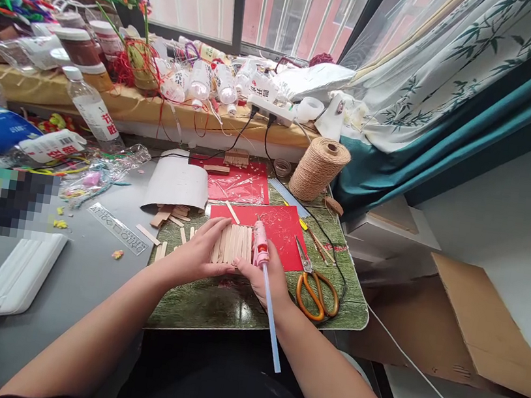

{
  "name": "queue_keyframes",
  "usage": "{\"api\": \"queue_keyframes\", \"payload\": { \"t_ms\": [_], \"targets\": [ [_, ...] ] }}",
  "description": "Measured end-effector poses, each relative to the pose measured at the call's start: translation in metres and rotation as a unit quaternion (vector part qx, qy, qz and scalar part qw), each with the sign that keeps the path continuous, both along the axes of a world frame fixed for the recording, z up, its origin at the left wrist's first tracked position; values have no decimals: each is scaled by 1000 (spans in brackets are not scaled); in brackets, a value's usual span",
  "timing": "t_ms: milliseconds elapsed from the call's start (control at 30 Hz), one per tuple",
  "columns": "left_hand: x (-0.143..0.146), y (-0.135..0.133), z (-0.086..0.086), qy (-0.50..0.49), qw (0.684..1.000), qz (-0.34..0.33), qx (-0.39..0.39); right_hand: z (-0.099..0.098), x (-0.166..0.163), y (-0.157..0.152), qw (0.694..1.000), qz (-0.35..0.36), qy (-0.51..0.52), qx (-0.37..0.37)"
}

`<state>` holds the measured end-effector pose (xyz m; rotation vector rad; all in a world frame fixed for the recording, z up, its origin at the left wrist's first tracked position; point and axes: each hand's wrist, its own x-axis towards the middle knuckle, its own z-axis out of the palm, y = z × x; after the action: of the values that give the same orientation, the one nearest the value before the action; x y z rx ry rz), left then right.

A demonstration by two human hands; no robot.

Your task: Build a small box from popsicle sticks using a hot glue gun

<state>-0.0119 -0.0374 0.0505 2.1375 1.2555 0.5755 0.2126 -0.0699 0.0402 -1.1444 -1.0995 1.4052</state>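
A row of pale wooden sticks lies side by side on a green cutting mat. My left hand rests on the left side of the row, fingers curled over the sticks and pressing them. My right hand is wrapped round a pink hot glue gun with a clear glue stick sticking out behind it toward me. The gun's nozzle points away from me at the right edge of the sticks, beside a red paper sheet.
Orange-handled scissors lie right of my hand. A twine spool, loose wooden sticks, white card and a ruler sit around the mat. Bottles and pipe cleaners crowd the windowsill. Cardboard lies at right.
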Motion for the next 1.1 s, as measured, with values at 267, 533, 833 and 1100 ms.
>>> {"api": "queue_keyframes", "payload": {
  "t_ms": [267,533,833,1100],
  "targets": [
    [-4,0,3,3,1000,-10,13,-1,1,-1,998,-20,51,-33],
    [-3,-6,6,6,992,-14,125,-6,2,-4,996,-31,74,-49],
    [3,-4,5,-44,942,-140,301,-6,3,-3,994,-31,102,-30],
    [0,1,1,-36,945,-146,292,-5,6,-5,996,-33,70,-42]
  ]
}}
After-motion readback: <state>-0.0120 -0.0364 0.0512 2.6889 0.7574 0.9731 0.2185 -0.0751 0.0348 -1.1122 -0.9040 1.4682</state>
